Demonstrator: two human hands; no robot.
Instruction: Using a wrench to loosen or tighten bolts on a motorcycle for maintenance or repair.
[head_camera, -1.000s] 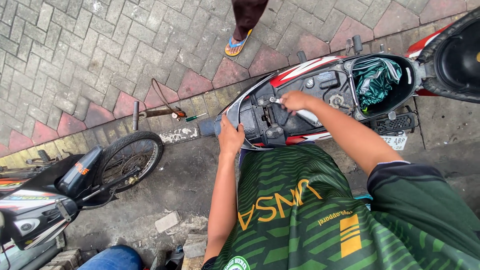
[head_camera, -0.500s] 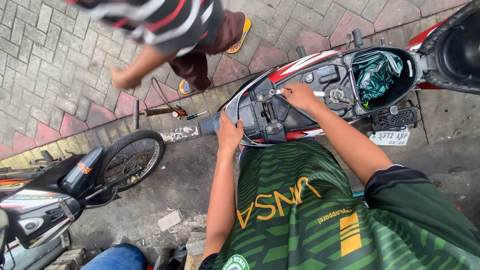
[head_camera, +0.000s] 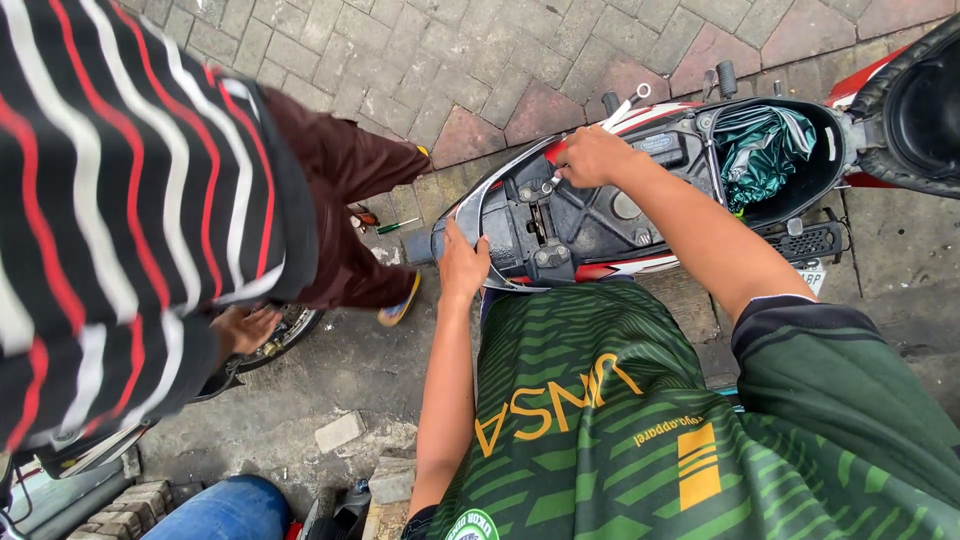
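Two bare hands work on a scooter (head_camera: 600, 215) with its seat raised: the right hand (head_camera: 590, 157) is closed around a small tool, the left hand (head_camera: 463, 265) lies flat on the rear panel. Nearby, a person in a striped shirt (head_camera: 130, 200) bends over the paving.

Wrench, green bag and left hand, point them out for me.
wrench (head_camera: 625, 103), head view, on its shiny shaft.
green bag (head_camera: 762, 145), head view, on its crumpled middle in the storage tub.
left hand (head_camera: 463, 266), head view, on its back.
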